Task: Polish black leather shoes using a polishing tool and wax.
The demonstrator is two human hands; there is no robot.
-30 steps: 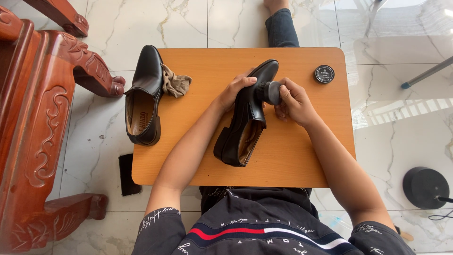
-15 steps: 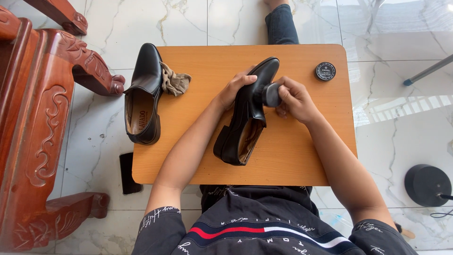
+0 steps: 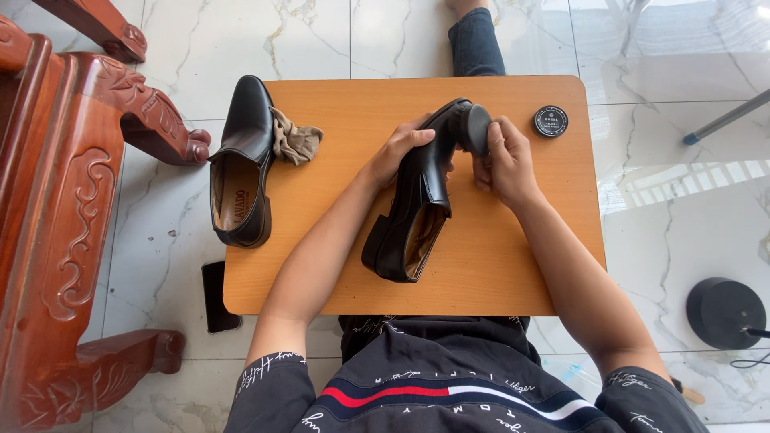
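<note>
- Gripping a black shoe point(image 3: 417, 200) near the table's point(image 3: 513, 273) middle, left hand point(image 3: 399, 149) closed on its upper.
- Pressing a round applicator point(image 3: 478, 129) to the toe, right hand point(image 3: 504, 156) closed around it.
- Lying at the left edge: second shoe point(image 3: 241, 164), rag point(image 3: 293, 139).

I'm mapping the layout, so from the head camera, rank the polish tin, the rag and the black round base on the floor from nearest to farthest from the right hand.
Measured from the right hand:
1. Polish tin, just beyond it toward the table's far right corner.
2. Rag, across the table to the left, beside the spare shoe.
3. Black round base, on the floor off the right edge.
</note>
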